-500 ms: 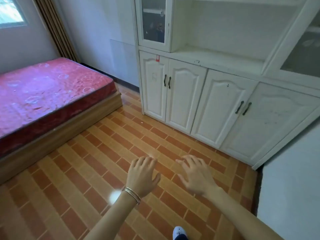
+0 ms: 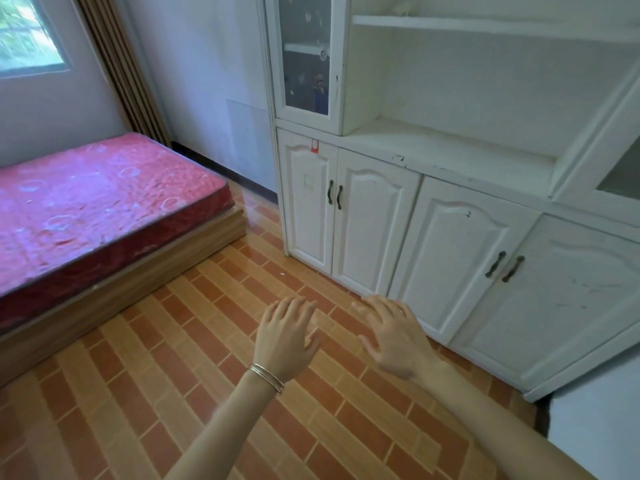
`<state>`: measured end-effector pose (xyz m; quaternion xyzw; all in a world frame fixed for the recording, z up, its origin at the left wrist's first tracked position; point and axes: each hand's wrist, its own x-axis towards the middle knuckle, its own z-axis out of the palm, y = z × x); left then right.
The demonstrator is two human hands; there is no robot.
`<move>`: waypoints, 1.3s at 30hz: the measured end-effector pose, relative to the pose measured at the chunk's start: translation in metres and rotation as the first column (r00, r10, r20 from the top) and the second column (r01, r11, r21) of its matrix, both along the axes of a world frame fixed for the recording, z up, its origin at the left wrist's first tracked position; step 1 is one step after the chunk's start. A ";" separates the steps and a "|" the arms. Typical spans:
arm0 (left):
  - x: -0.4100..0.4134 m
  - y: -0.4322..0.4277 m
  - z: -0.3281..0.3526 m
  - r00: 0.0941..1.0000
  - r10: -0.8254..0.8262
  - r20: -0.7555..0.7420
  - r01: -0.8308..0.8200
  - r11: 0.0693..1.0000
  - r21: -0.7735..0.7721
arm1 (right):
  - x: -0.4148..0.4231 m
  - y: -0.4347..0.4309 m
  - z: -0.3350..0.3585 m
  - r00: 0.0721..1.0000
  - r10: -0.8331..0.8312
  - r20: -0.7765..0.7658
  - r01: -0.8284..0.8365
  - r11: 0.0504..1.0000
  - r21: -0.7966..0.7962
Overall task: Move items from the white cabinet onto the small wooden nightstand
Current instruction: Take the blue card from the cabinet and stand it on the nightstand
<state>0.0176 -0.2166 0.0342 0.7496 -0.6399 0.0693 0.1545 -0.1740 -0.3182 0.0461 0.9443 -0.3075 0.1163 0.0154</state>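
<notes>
The white cabinet fills the right side, with shut lower doors, a bare open shelf niche and a glass door at its upper left. My left hand, with bangles at the wrist, and my right hand are stretched out palm down over the floor in front of the lower doors, fingers spread, holding nothing. No nightstand is in view, and no loose items show on the open shelves.
A low bed with a red mattress on a wooden base stands at the left. Brick-patterned tile floor lies between the bed and the cabinet. A window and striped curtain are at the back left.
The view has tilted up and moved closer to the cabinet, showing more of its upper shelves. Both hands keep the same open pose in front of me.
</notes>
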 end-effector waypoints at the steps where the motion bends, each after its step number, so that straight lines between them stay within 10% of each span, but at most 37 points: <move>1: 0.004 -0.009 0.000 1.000 0.002 0.007 -0.002 1.000 0.000 | 0.003 -0.009 -0.001 1.000 0.007 0.009 -0.006 1.000 -0.007; 39: 0.281 -0.471 0.068 0.939 -0.240 0.246 0.267 0.960 -0.080 | 0.259 -0.444 0.068 0.983 -0.166 0.077 0.176 0.975 -0.137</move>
